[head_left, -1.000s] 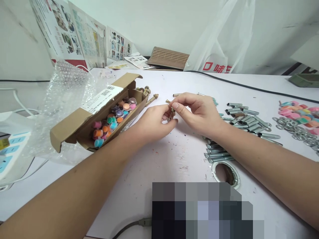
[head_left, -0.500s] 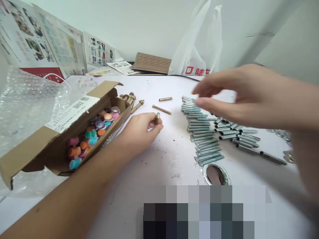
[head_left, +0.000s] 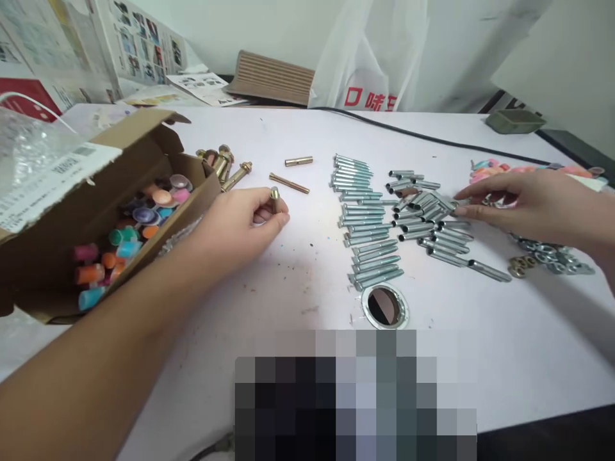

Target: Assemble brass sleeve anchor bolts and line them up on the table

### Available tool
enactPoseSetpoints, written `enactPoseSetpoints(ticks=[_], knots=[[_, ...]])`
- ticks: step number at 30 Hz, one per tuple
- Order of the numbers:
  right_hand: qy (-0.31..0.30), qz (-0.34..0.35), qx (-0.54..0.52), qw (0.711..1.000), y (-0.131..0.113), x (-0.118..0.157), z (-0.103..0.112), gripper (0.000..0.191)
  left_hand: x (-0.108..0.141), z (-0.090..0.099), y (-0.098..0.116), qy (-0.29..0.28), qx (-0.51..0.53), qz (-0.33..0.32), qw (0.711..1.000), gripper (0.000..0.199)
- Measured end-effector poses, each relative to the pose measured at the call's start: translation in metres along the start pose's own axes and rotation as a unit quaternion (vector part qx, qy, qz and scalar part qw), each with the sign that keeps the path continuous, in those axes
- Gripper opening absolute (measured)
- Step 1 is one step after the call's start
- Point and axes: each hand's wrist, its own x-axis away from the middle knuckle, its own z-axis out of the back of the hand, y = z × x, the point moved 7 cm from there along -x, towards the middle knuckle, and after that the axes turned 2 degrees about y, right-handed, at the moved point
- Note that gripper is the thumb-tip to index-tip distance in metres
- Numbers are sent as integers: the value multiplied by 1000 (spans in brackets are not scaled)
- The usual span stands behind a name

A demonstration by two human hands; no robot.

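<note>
Head view: the left hand (head_left: pixel 245 221) is clamped on a brass-coloured part (head_left: pixel 275 200), at its two o'clock. The right hand (head_left: pixel 523 202) has steel sleeves (head_left: pixel 423 214) at nine o'clock; whether it grips one cannot be determined.

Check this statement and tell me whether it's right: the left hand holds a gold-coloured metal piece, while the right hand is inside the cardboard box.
One thing is wrong: the right hand is not inside the cardboard box. The head view shows it beside the silver tubes. The left hand does hold a gold-coloured metal piece.
</note>
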Motion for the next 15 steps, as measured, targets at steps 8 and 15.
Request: enactPoseSetpoints(ticks=[8, 15], knots=[[-16, -126, 35, 991, -1, -2, -9, 34, 1, -2, -1, -3, 25, -2, 1000, 11], [101, -139, 15, 985, -5, 21, 3, 35, 1, -3, 1, 0, 19, 3, 1000, 8]])
